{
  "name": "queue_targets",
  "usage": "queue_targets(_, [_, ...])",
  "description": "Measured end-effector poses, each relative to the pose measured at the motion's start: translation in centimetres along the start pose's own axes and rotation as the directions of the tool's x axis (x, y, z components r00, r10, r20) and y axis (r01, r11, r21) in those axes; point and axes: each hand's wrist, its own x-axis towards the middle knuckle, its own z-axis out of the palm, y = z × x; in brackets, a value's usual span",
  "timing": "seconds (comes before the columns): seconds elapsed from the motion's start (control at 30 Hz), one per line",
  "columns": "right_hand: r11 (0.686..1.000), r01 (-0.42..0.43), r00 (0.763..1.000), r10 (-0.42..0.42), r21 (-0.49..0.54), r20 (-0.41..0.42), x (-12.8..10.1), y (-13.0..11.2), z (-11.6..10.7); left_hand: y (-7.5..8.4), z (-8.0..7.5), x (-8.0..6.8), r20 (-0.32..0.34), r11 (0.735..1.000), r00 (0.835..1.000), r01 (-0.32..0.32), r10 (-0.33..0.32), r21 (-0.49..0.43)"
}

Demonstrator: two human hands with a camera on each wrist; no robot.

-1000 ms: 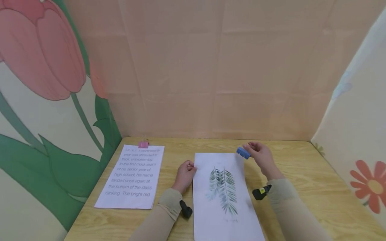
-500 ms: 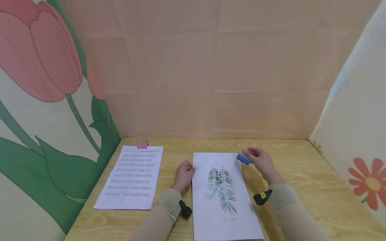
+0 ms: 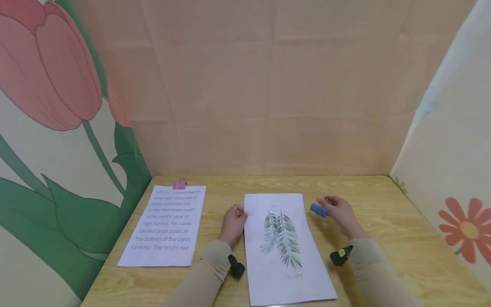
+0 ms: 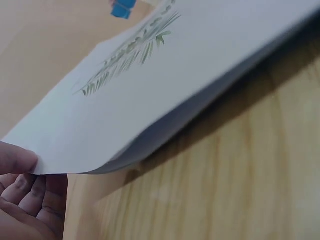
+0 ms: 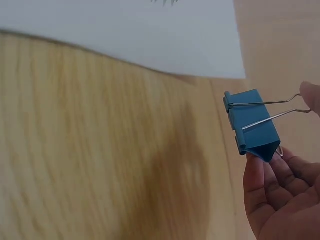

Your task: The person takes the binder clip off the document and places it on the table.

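The right hand [image 3: 340, 212] pinches a blue binder clip [image 3: 318, 209] by its wire handles, holding it just off the right edge of the leaf sheets [image 3: 285, 247] and above the desk [image 3: 383, 238]. In the right wrist view the clip [image 5: 252, 125] hangs from the fingertips with its mouth pointing away from the palm, clear of the paper's corner. The left hand [image 3: 233, 221] grasps the left edge of the sheets near the top; the left wrist view shows that edge lifted off the wood, with more than one sheet in the stack [image 4: 165, 100].

A second stack, printed with text [image 3: 165, 224], lies well apart to the left, with a pink clip [image 3: 179, 184] on its top edge.

Risks as I judge them: the grip on the thin wires looks light, so the clip could twist or drop. With the left edge raised, the sheets could fan or slide out of line, and a clip put on then would fix them crooked. Opening the clip one-handed may also let it snap shut short of the edge, creasing the paper
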Motion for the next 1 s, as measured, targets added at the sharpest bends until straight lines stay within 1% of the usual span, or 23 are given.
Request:
queue_targets(0.17, [0.999,-0.025,1.000,0.025,-0.020,0.001,-0.1,1.3,-0.7,0.3,0.4,-0.2,-0.016,1.000,1.000,-0.021,0.021,0.000])
queue_targets(0.3, [0.999,-0.034,0.999,0.034,-0.034,-0.006,-0.2,2.0,-1.2,0.4,0.7,-0.3,-0.019,1.000,1.000,-0.016,0.016,0.015])
queue_targets(0.47, [0.998,-0.037,0.999,0.037,-0.059,-0.011,-0.5,2.2,-1.6,0.4,1.1,-0.1,-0.018,1.000,1.000,-0.004,0.005,0.017])
queue_targets(0.7, [0.994,-0.086,0.996,0.086,-0.063,-0.001,-1.1,1.9,-2.1,0.5,1.7,0.0,-0.017,1.000,1.000,-0.003,0.003,0.019])
queue_targets(0.87, [0.992,-0.116,0.993,0.116,-0.052,-0.001,-1.3,2.1,-2.4,0.7,2.6,0.0,-0.021,1.000,1.000,0.021,-0.021,0.018])
queue_targets(1.0, [0.990,-0.135,0.991,0.135,-0.049,-0.009,-1.5,2.6,-2.8,0.7,3.4,0.1,-0.008,1.000,1.000,0.020,-0.020,0.012])
